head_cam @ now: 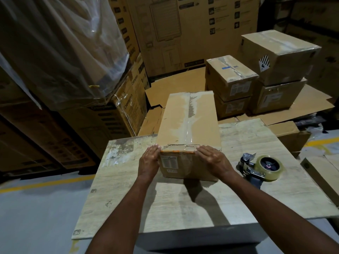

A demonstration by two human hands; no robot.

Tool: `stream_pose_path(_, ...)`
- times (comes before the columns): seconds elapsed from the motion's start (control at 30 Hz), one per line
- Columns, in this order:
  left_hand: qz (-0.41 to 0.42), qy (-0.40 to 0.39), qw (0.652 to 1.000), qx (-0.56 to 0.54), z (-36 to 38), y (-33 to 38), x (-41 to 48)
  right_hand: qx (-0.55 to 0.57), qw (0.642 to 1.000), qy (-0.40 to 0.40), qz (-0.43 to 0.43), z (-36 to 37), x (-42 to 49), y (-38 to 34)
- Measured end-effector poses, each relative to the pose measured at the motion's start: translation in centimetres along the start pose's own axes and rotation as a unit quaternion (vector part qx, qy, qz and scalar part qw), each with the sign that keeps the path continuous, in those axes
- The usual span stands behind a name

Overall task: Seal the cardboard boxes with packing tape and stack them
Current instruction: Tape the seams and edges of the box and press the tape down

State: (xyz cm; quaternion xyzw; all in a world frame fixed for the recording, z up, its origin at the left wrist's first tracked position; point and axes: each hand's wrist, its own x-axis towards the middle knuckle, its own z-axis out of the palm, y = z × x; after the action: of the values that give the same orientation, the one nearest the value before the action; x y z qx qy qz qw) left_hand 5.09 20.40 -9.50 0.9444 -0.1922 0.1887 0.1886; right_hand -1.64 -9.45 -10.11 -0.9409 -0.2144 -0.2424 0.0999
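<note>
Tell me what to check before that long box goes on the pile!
1. Tape along the long cardboard box top seam: ok, a clear strip runs its length.
2. Tape at the near end: cannot tell, the edge looks ragged.
3. Far end seal: cannot tell, hidden.
4. Left hand and right hand on both near corners: ok.
5. Tape dispenser out of the way: ok, it lies apart on the table.
6. Room on the stacked boxes: ok, tops bare.

The left grip (pixel 149 158) and right grip (pixel 213 159) press flat against the box (pixel 189 121), tape dispenser (pixel 264 167) nearby.
</note>
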Motion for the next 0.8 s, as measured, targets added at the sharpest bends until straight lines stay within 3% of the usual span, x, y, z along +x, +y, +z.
stream_pose_path(0.2, -0.023, -0.006, 1.0, -0.003, 0.1, 0.1, -0.1, -0.015, 0.998, 0.063, 0.002, -1.4, -3.8, 3.1)
stream_pose_path(0.43, -0.022, -0.001, 1.0, -0.019, 0.1, 0.1, -0.1, 0.047, 0.993, 0.095, 0.042, -3.0, -4.4, 3.8)
stream_pose_path(0.8, -0.027, 0.0, 0.999, -0.021, -0.2, 0.8, -0.3, 0.06, 0.996, 0.046, 0.039, -3.4, -4.7, 3.8)
